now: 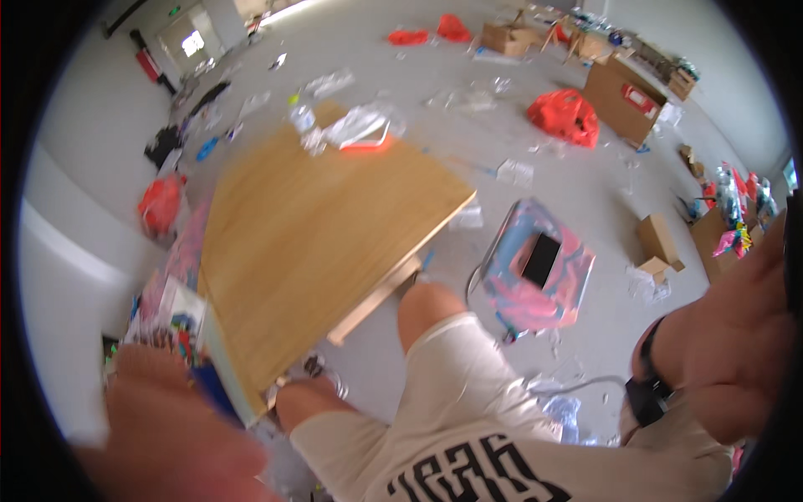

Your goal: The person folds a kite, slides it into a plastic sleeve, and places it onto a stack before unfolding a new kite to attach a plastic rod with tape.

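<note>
My left hand (171, 427) is a blur at the lower left, close to the camera, beside the near left corner of a light wooden tabletop (309, 226). Its fingers are smeared by motion. At the right edge my right hand (732, 335) is raised close to the camera, also blurred, with a black watch (648, 397) at the wrist. I cannot make out anything held in either hand. A stool (519, 255) with a pink and blue patterned seat stands right of my knees, and a black phone (542, 259) lies on it.
On the table's far end are a clear bottle (302, 115) with a yellow-green cap and white packaging (358, 125). Red plastic bags (565, 117) and cardboard boxes (623, 100) stand on the grey floor, among scattered plastic wrappers. A small open carton (659, 243) sits right of the stool.
</note>
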The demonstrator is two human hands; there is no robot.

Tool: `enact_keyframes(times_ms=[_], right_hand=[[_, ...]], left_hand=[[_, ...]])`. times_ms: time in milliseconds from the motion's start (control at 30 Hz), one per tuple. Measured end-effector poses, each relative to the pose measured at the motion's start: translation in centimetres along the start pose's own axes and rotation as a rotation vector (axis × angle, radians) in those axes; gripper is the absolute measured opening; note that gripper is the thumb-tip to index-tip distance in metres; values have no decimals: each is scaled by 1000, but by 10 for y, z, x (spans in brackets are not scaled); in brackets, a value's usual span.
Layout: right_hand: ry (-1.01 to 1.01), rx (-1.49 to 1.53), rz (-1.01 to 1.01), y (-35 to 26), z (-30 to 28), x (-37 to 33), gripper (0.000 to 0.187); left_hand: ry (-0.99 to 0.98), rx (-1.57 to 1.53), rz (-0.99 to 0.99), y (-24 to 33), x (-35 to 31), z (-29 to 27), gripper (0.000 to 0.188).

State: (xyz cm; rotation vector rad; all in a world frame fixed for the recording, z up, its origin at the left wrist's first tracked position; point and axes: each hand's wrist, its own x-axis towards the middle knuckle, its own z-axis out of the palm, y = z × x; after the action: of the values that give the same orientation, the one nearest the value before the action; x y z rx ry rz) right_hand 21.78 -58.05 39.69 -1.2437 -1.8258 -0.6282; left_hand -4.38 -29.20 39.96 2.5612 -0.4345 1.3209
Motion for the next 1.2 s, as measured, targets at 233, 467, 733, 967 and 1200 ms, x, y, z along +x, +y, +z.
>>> enact_keyframes(times_ms=[233, 467, 733, 967, 1200], right_hand=[[204, -15, 1000, 75, 125, -143, 18], [-131, 76, 1401, 89, 199, -300, 24], [-309, 108, 1206, 104, 257, -323, 22], [-409, 33, 1255, 137, 282, -338, 15], [-424, -145, 1045, 130, 294, -337, 7]], left_hand=[[-156, -908, -1049, -15, -80, 213, 39], [-173, -1355, -1902, -25, -168, 383, 42], [179, -818, -1865, -48, -259, 508, 44], [-370, -370, -1816, -70, -219, 511, 40], [-320, -615, -1846, -94, -260, 540, 42]])
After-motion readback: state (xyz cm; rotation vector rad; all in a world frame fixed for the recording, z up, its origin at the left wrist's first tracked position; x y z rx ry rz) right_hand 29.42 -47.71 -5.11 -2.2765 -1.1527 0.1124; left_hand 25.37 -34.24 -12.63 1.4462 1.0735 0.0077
